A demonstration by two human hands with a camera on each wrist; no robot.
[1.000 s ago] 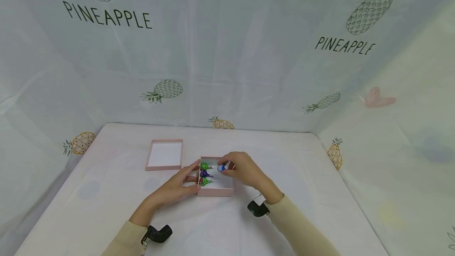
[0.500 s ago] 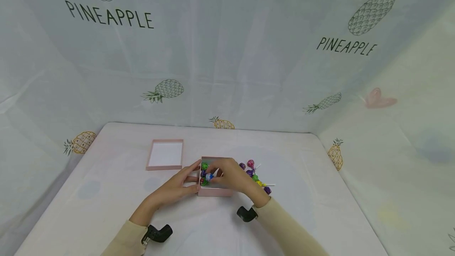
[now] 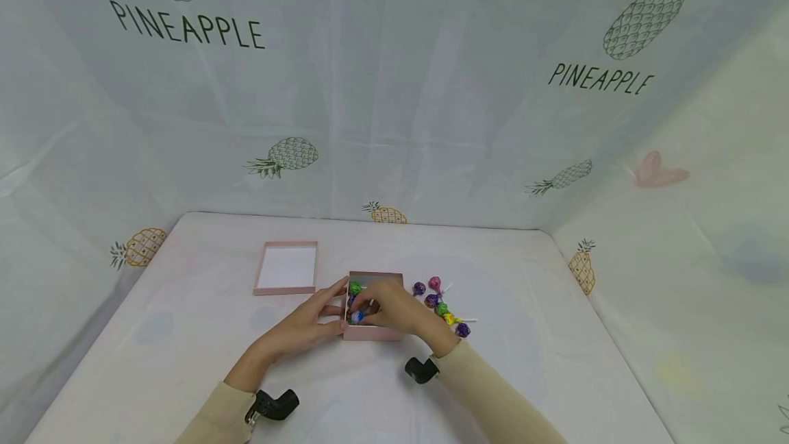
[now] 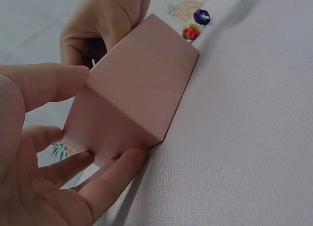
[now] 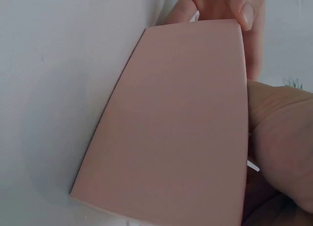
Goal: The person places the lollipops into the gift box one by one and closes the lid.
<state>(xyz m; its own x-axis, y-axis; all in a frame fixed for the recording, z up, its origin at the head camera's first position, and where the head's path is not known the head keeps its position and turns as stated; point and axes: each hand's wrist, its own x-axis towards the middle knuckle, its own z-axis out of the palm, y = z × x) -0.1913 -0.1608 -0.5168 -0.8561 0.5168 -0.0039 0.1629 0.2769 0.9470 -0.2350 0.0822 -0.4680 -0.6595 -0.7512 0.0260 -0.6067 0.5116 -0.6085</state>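
In the head view, a pink box [image 3: 372, 336] stands on the table, its open top showing wrapped lollipops along the left side. A green lollipop [image 3: 355, 288] lies at the back of that row. My left hand [image 3: 305, 324] rests against the box's left wall, fingers extended; the left wrist view shows its fingertips on the pink side [image 4: 110, 123] and its thumb at the upper corner. Inside the box, my right hand [image 3: 397, 307] pinches a blue lollipop [image 3: 355, 317] near the front left corner. The right wrist view shows the box wall [image 5: 181, 118] hiding those fingertips.
A pink lid [image 3: 286, 266] with a white inside lies behind and left of the box. Several loose lollipops lie right of the box, among them a pink one [image 3: 434, 284], a yellow one [image 3: 449, 318] and a purple one [image 3: 463, 329].
My right hand has moved left and toward the front inside the box, carrying the blue lollipop. That uncovers the loose lollipops on the right. The left hand and box stay in place.
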